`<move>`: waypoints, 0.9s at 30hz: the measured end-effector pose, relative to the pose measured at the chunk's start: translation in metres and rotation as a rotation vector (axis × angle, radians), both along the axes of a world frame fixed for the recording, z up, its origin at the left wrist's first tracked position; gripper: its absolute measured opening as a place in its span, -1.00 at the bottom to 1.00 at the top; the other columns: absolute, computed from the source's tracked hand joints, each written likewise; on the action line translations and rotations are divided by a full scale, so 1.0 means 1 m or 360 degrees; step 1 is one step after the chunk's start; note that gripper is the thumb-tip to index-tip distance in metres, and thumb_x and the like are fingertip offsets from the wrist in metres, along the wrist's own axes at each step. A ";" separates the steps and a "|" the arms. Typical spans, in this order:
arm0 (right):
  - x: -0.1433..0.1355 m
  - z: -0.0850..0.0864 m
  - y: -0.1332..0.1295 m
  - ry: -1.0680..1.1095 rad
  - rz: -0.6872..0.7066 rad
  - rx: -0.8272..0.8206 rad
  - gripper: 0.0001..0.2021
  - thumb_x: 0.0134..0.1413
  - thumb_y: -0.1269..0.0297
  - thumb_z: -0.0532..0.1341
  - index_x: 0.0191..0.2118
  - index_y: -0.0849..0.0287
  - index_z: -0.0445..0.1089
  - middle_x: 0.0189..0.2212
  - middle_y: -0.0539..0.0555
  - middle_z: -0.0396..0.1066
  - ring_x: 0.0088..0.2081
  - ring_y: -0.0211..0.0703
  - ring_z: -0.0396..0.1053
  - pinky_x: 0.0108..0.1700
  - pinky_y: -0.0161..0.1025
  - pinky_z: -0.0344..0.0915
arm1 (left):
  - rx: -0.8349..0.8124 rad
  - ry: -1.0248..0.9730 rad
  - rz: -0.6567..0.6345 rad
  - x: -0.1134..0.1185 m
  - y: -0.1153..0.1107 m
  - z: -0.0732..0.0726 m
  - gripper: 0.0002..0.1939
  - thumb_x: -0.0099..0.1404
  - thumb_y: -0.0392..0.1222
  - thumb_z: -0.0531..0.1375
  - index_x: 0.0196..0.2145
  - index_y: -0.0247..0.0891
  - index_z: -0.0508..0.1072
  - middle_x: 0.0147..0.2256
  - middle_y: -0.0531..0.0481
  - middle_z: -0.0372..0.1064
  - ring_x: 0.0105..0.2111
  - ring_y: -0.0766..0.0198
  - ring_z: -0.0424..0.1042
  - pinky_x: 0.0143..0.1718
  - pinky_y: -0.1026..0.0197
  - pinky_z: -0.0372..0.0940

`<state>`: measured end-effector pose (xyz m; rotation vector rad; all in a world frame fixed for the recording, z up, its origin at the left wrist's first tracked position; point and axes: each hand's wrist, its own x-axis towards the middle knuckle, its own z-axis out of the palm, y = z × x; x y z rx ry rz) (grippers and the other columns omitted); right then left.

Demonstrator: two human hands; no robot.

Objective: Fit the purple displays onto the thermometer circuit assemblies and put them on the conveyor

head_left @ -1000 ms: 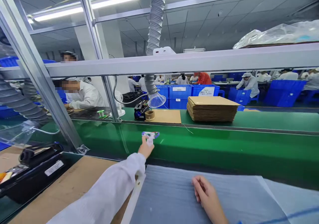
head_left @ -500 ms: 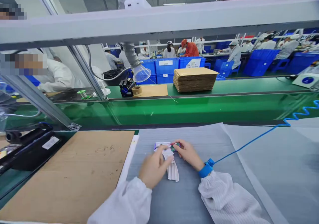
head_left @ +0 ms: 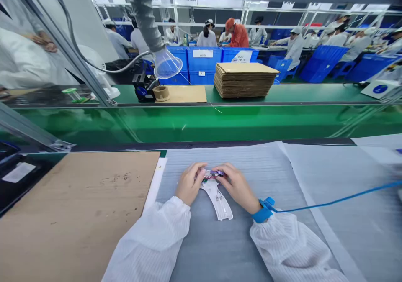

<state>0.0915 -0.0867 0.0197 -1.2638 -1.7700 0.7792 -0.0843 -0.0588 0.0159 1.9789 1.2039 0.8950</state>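
Note:
A white plastic handle-shaped shell half (head_left: 220,204) lies on the grey sheet, its ribbed hollow side up. My left hand (head_left: 190,184) is closed at the upper left end of the shell, fingers curled around its edge. Beside those fingertips a small green circuit board (head_left: 205,181) shows in part, along with thin red wires. Between the thumb and fingers of my right hand (head_left: 238,186) is a small purple part (head_left: 216,173), held over the shell's upper right end. A blue wrist strap (head_left: 263,211) circles my right wrist.
Brown cardboard (head_left: 94,198) lies to the left. Behind the bench runs a green conveyor belt (head_left: 188,125), with stacked cardboard (head_left: 245,80), a tape roll (head_left: 161,93) and a clear fume funnel (head_left: 168,63) beyond. A blue cord (head_left: 339,200) stretches rightward. Co-workers sit farther back.
My left hand has closed onto the shell's left end. My right hand now holds the purple part, which was at the left before. The circuit board appears farther left. The view has tilted down.

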 end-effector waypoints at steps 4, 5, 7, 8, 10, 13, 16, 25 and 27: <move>0.002 0.002 -0.003 0.0081 0.0199 0.0206 -0.73 0.08 0.58 0.03 -0.21 0.11 0.34 -0.18 0.09 0.26 -0.09 -0.19 0.25 -0.08 -0.22 0.20 | 0.0038 0.0153 -0.0231 -0.005 0.004 0.004 -0.72 0.29 -0.09 0.05 -0.08 -0.18 0.33 -0.19 -0.02 0.36 -0.20 0.20 0.28 -0.15 0.16 0.15; 0.002 0.002 -0.004 0.0107 0.0230 0.0218 -0.73 0.07 0.59 0.03 -0.23 0.12 0.34 -0.17 0.09 0.25 -0.08 -0.20 0.24 -0.04 -0.21 0.19 | 0.0061 0.0216 -0.0277 -0.006 0.004 0.005 -0.72 0.26 -0.08 0.09 -0.08 -0.16 0.34 -0.18 0.00 0.36 -0.19 0.19 0.27 -0.15 0.15 0.14; 0.005 0.003 -0.004 0.0127 0.0260 0.0201 -0.76 0.06 0.60 0.04 -0.28 0.13 0.33 -0.15 0.09 0.23 -0.06 -0.20 0.23 -0.01 -0.20 0.17 | 0.0091 0.0298 -0.0295 -0.006 0.005 0.005 -0.69 0.24 -0.07 0.12 -0.06 -0.12 0.33 -0.18 0.02 0.37 -0.18 0.19 0.25 -0.16 0.15 0.12; 0.006 0.003 -0.004 0.0120 0.0268 0.0172 -0.78 0.04 0.58 0.06 -0.29 0.13 0.32 -0.14 0.09 0.22 -0.04 -0.19 0.22 0.00 -0.20 0.17 | 0.0090 0.0315 -0.0284 -0.005 0.005 0.005 -0.69 0.24 -0.07 0.12 -0.04 -0.10 0.32 -0.18 0.04 0.37 -0.20 0.20 0.25 -0.17 0.15 0.12; 0.008 0.003 -0.003 0.0095 0.0263 0.0096 -0.85 0.01 0.53 0.14 -0.31 0.15 0.30 -0.12 0.10 0.20 -0.03 -0.15 0.21 0.00 -0.18 0.17 | 0.0070 0.0307 -0.0262 -0.004 0.005 0.004 -0.72 0.26 -0.10 0.11 -0.06 -0.07 0.33 -0.22 0.06 0.39 -0.24 0.22 0.25 -0.18 0.16 0.11; 0.009 0.001 -0.001 0.0128 0.0172 -0.0034 -0.93 0.01 0.43 0.19 -0.37 0.16 0.26 -0.16 0.10 0.24 -0.08 -0.14 0.26 -0.09 -0.21 0.23 | 0.0042 0.0262 -0.0257 -0.003 0.005 0.004 -0.77 0.27 -0.13 0.10 -0.11 -0.08 0.37 -0.26 0.06 0.40 -0.26 0.23 0.25 -0.18 0.17 0.10; 0.008 -0.002 0.000 0.0207 0.0124 -0.0098 -0.94 0.05 0.38 0.17 -0.36 0.16 0.24 -0.23 0.09 0.31 -0.14 -0.16 0.30 -0.15 -0.22 0.26 | 0.0012 0.0234 -0.0264 -0.003 0.005 0.006 -0.76 0.30 -0.14 0.03 -0.10 -0.10 0.38 -0.27 0.03 0.39 -0.26 0.22 0.25 -0.18 0.16 0.10; 0.006 0.000 -0.001 -0.0034 0.0055 0.0101 -0.80 0.03 0.40 0.20 -0.18 0.13 0.27 -0.23 0.07 0.36 -0.18 -0.15 0.33 -0.15 -0.21 0.27 | 0.0076 0.0125 -0.0125 -0.001 0.001 0.004 -0.82 0.20 -0.11 0.18 -0.21 -0.13 0.42 -0.40 0.05 0.34 -0.36 0.25 0.26 -0.24 0.18 0.07; 0.005 -0.001 -0.002 -0.0106 0.0011 0.0115 -0.78 0.02 0.41 0.20 -0.17 0.13 0.29 -0.25 0.06 0.36 -0.21 -0.15 0.33 -0.18 -0.22 0.29 | 0.0048 0.0140 -0.0105 -0.001 0.001 0.003 -0.81 0.19 -0.11 0.19 -0.22 -0.15 0.41 -0.40 0.05 0.34 -0.38 0.25 0.24 -0.25 0.18 0.07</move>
